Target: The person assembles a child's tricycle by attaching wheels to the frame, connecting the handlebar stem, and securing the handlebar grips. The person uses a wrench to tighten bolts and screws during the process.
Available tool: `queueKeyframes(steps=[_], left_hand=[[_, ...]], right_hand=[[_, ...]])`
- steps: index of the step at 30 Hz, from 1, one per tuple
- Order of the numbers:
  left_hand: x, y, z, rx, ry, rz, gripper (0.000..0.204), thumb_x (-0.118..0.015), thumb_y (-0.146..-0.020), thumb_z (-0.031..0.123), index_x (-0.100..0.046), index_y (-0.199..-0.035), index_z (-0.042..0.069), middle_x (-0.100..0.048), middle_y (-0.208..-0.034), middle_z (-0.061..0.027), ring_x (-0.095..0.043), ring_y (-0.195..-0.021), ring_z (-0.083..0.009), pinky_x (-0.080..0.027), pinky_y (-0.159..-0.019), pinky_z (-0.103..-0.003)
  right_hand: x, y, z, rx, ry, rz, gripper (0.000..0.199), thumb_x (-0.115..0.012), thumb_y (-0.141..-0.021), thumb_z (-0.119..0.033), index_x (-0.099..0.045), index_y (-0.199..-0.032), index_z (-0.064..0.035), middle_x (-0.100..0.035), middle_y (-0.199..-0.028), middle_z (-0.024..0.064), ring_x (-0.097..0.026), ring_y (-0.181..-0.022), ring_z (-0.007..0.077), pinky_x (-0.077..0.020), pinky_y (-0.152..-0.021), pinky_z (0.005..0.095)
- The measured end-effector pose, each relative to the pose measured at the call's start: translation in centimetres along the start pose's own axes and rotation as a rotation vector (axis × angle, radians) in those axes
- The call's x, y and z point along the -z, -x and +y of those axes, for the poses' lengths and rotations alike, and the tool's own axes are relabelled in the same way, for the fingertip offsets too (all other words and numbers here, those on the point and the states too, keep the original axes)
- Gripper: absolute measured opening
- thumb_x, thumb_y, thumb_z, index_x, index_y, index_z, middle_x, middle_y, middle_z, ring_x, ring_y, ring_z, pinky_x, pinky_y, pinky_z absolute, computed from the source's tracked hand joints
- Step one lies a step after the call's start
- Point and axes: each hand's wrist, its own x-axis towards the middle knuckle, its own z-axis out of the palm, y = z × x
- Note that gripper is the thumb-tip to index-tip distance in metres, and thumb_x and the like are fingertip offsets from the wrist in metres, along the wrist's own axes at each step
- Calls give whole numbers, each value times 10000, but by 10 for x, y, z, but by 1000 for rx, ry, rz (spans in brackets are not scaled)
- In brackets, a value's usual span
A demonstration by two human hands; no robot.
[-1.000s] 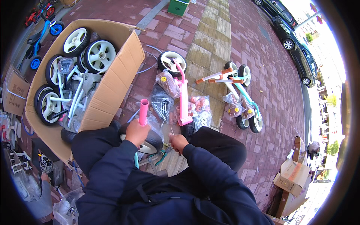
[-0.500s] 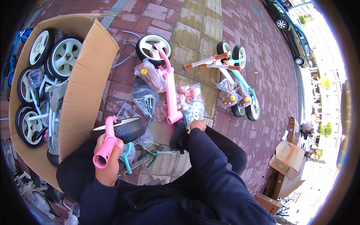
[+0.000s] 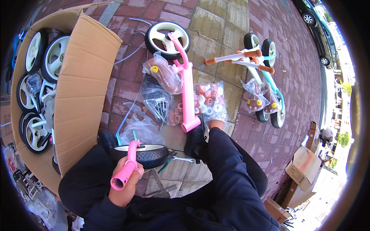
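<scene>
My left hand (image 3: pixel 124 192) is wrapped round a pink front fork (image 3: pixel 132 159), whose open tube end points toward me. A black-tyred wheel (image 3: pixel 156 157) is fitted to that fork. My right hand (image 3: pixel 216 124) reaches to the near edge of a clear plastic bag (image 3: pixel 219 107) of small orange, white and pink parts; its fingers are hidden. Left of this bag lies a pink bike frame (image 3: pixel 188 96) with a white-rimmed wheel (image 3: pixel 168 38) at its far end. A wrapped brown part (image 3: pixel 163 75) rests against the frame, beside a bag of dark metal parts (image 3: pixel 156 102).
A large cardboard box (image 3: pixel 83 81) full of wheels and frames stands at left. Two small bikes (image 3: pixel 266 77), one turquoise, lie at right. A wrench (image 3: pixel 183 158) is near my shoe (image 3: pixel 195 140). Cardboard boxes (image 3: pixel 302 163) and parked cars (image 3: pixel 320 30) are farther right.
My left hand has carried the pink fork and wheel a little right and nearer me. My right hand stays at the bag of small parts. The whole view has shifted slightly.
</scene>
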Motion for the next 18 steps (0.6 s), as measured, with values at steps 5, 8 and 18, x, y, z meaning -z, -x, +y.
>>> queueKeyframes(steps=[5,8,18], left_hand=[[-6,-4,-9,-88,-105,-31,238,-634,-922,55,-557,-1141,0,-606,-961,-29,-563,-867,-97,-472,-811,-266],[-7,-4,-13,-242,-300,-4,264,-657,-939,105,-574,-1166,-2,-609,-968,-10,-556,-878,-85,-459,-797,-256],[-21,10,-17,-446,-389,-112,277,-616,-966,184,-570,-1182,16,-658,-1031,-184,-640,-977,-362,-493,-854,-407]], right_hand=[[50,-5,-18,-133,231,-573,355,-509,-942,-238,-722,-1183,-84,-687,-1234,183,-665,-1112,376,-523,-940,473],[119,-9,-51,425,497,-955,377,-511,-919,-262,-747,-1135,-63,-685,-1247,172,-646,-1174,327,-503,-977,437],[387,107,-194,477,-1320,-1118,392,-587,-1026,-309,-625,-1233,21,-679,-1137,93,-659,-1054,193,-554,-891,330]])
